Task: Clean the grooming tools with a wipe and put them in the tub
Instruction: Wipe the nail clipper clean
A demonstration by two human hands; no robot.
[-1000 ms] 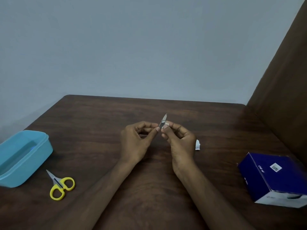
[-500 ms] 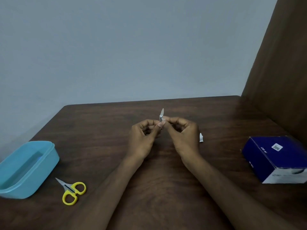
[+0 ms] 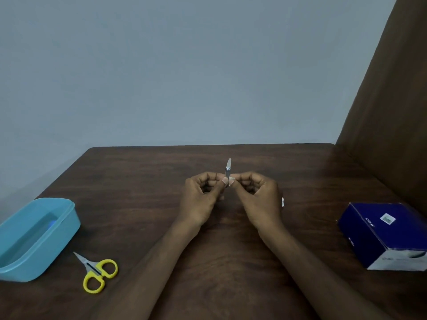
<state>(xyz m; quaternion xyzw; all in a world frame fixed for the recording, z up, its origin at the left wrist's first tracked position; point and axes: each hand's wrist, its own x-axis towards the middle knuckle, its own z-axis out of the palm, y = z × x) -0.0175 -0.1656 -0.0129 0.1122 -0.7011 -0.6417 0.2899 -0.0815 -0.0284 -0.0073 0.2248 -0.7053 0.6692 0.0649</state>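
Both hands meet above the middle of the brown table [image 3: 147,181]. My left hand [image 3: 201,199] pinches the lower end of a small metal nail clipper [image 3: 228,168], which stands upright with its tip pointing up. My right hand [image 3: 256,199] pinches a small white wipe [image 3: 231,181] against the clipper's lower part. A pair of yellow-handled scissors [image 3: 97,271] lies on the table at the front left. Just left of the scissors stands the open light-blue tub [image 3: 67,225], and whether anything lies inside it I cannot tell.
A dark blue box [image 3: 383,234] with a white end sits at the right. A small white scrap [image 3: 282,202] peeks out behind my right hand. A brown panel [image 3: 392,112] rises along the table's right side, and a grey wall stands behind.
The view has shifted, so the tub, scissors and box sit differently in frame. The clipper has turned from tilted to upright; both hands keep their pinch on it.
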